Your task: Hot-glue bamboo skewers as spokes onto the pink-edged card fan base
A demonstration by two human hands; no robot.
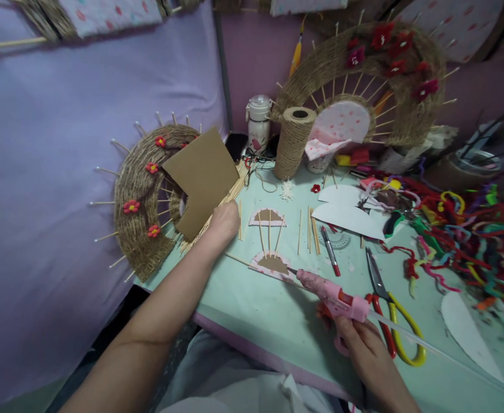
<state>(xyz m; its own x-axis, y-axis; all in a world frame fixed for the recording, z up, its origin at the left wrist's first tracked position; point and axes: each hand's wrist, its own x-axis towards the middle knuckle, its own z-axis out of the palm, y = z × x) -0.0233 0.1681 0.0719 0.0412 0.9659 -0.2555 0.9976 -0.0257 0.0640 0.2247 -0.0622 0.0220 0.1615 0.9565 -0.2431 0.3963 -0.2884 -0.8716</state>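
My right hand is wrapped round a pink glue gun, its nozzle at the right edge of the lower cardboard half-circle with its pink-white rim. Thin sticks fan up from that piece to a second rimmed half-circle. My left hand is closed beside the bundle of sticks and a few loose ones; what it holds, if anything, is hidden. A long stick runs along the bottom of the lower half-circle.
Brown cardboard leans on a twine-wrapped arch at left. A twine spool, a white bottle and a larger arch stand behind. Scissors, a marker, white cutouts and coloured pipe cleaners lie right.
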